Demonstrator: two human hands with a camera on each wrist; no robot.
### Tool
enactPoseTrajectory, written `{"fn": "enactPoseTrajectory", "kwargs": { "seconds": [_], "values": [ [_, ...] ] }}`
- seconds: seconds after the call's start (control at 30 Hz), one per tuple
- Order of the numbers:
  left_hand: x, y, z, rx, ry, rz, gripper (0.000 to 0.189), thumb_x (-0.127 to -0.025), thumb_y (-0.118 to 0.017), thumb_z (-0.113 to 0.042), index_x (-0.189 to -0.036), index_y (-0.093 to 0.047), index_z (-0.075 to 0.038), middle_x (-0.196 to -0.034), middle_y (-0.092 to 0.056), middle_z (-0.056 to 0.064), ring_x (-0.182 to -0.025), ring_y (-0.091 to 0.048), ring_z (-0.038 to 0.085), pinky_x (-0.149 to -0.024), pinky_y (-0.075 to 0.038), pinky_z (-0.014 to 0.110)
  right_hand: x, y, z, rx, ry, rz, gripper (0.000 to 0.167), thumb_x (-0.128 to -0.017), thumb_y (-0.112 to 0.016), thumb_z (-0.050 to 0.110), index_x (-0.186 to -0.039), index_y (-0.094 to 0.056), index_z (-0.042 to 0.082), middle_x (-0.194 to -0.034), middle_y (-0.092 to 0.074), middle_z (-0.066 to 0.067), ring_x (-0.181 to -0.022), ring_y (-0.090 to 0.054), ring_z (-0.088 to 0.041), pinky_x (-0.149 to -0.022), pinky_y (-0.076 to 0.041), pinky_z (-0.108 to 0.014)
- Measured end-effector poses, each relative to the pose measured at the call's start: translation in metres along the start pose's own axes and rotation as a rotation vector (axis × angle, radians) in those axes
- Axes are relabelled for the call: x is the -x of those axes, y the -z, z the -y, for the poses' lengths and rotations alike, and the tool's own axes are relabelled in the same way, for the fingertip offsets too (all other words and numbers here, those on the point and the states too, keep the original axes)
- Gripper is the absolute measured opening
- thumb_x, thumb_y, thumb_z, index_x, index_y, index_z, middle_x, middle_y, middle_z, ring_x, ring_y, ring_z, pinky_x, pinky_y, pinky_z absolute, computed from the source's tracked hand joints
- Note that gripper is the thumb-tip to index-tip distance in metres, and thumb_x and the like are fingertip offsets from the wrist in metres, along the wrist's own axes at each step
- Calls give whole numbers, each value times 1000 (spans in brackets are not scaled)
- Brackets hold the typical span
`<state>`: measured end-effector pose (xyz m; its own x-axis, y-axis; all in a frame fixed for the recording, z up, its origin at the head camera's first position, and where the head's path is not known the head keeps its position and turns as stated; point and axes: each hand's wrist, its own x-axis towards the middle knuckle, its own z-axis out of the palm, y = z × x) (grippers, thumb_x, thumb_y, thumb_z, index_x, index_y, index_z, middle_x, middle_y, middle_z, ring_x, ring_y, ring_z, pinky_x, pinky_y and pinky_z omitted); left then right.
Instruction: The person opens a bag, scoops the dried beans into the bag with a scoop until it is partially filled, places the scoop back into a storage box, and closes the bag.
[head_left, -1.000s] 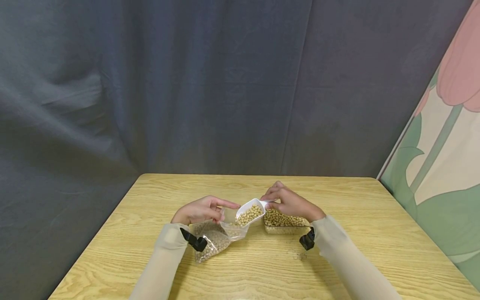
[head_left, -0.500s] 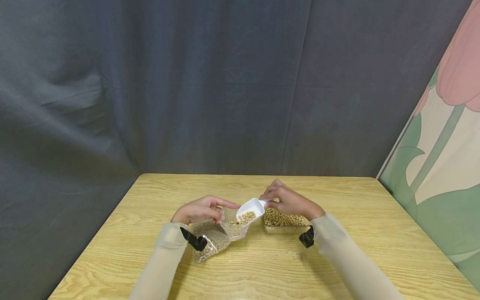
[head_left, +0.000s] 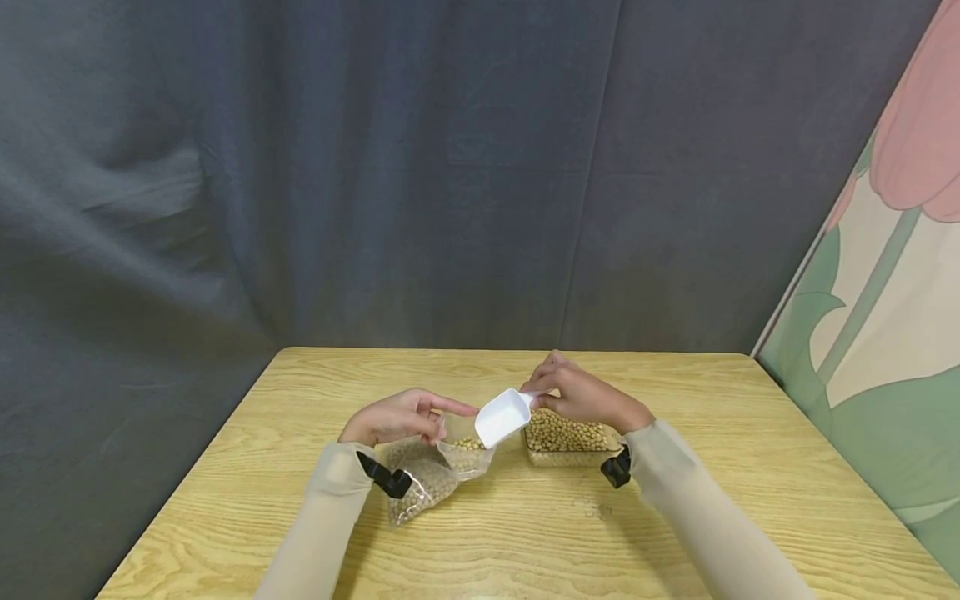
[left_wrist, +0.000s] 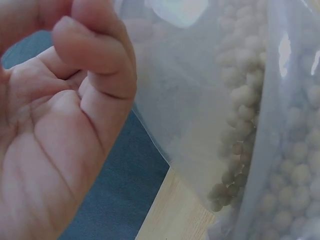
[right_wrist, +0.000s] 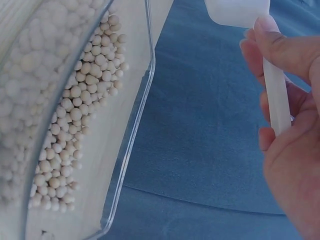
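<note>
Currently, right grip (head_left: 587, 396) holds plain white scoop (head_left: 503, 417) at mouth of clear bag (head_left: 426, 486); left grip (head_left: 396, 419) pinches bag's edge; clear tub (head_left: 570, 458) of beans (head_left: 562, 433) right, on counter (head_left: 525, 537).

A scoop (right_wrist: 275, 90) is cropped by the right-wrist view's top edge, a box (right_wrist: 132, 132) by its left; marks (head_left: 596, 510) on the table (head_left: 540, 542), head view's lower center, are too small to identify.
</note>
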<state>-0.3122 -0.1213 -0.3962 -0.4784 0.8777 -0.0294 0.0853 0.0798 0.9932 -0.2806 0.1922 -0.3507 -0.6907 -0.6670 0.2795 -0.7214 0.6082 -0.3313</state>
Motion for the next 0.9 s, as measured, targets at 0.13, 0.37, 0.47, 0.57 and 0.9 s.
{"fn": "enactPoseTrajectory", "kwargs": {
  "seconds": [0.13, 0.37, 0.47, 0.57, 0.9],
  "values": [
    [2, 1, -2, 5, -2, 10, 51, -88, -48, 8, -138, -43, 10, -71, -66, -7, -65, -53, 4, -62, -47, 21, 1, 2, 0, 1, 3, -12, 22, -85, -70, 12, -106, -74, 6, -101, -71, -3, -94, -47, -15, -82, -41, -33],
    [5, 4, -7, 7, -19, 19, 52, -87, -50, 5, -138, -42, 12, -68, -64, -7, -63, -51, 4, -60, -44, 20, 6, 3, -7, -40, 8, -32, 25, -85, -69, 12, -109, -73, 4, -105, -70, -5, -94, -46, -15, -78, -42, -31],
    [8, 6, -9, 11, -34, 25, 53, -86, -50, 6, -138, -43, 12, -65, -61, -8, -61, -48, 5, -59, -43, 20, 11, 4, -13, -73, -6, -46, 26, -85, -69, 11, -110, -72, 3, -106, -69, -7, -95, -46, -16, -78, -42, -32],
    [12, 9, -10, 16, -61, 37, 53, -85, -49, 9, -138, -42, 13, -65, -61, -7, -61, -47, 5, -59, -43, 19, 16, 8, -19, -105, -35, -62, 27, -85, -69, 9, -111, -72, 1, -106, -69, -9, -93, -45, -17, -77, -43, -35],
    [22, 17, -21, 0, -103, 25, 48, -89, -48, 11, -138, -43, 11, -92, -73, -1, -56, -42, 7, -55, -39, 20, 38, 23, -37, -112, -124, -70, 29, -85, -69, 10, -112, -71, 0, -108, -69, -12, -89, -39, -15, -73, -42, -30]
  ]
}}
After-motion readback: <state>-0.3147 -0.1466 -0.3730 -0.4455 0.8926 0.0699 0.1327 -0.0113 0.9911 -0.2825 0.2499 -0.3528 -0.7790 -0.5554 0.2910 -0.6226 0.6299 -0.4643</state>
